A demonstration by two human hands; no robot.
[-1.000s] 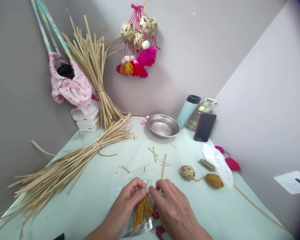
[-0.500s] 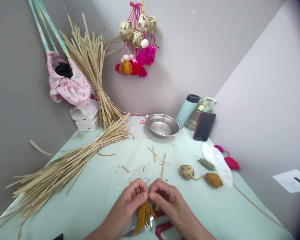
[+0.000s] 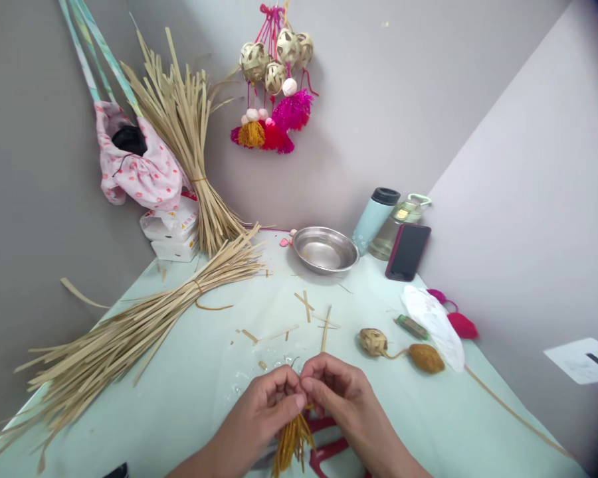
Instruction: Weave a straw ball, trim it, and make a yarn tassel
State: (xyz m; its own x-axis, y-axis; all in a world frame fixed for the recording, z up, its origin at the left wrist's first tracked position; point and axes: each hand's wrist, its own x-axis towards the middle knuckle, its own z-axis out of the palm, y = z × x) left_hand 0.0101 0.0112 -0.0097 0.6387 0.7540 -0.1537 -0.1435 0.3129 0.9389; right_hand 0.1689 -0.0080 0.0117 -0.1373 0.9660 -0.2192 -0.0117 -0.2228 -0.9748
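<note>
Close to the table's near edge, my left hand (image 3: 274, 405) pinches the top of a golden-yellow yarn tassel (image 3: 292, 446), whose strands hang down below the fingers. My right hand (image 3: 335, 393) meets it there, thumb and forefinger pressed together at the tassel's head; the fingers hide what exactly they grip. Beneath the hands lie red-handled scissors (image 3: 323, 453), partly covered by the tassel and my right wrist. To the right rest a small woven strip ball (image 3: 373, 342) and a mustard yarn bundle (image 3: 426, 358), joined by a strand.
A bundle of dry strips (image 3: 144, 318) spreads over the left side; another strip bundle (image 3: 189, 126) stands behind it. Farther back are a metal bowl (image 3: 325, 251), a blue tumbler (image 3: 376, 219) and a phone (image 3: 407, 252). Cut strip scraps (image 3: 305, 305) lie ahead of my hands.
Both hands have shifted slightly right and down with the tassel. Their fingertips have drawn closer together at its top, and more of the scissors shows.
</note>
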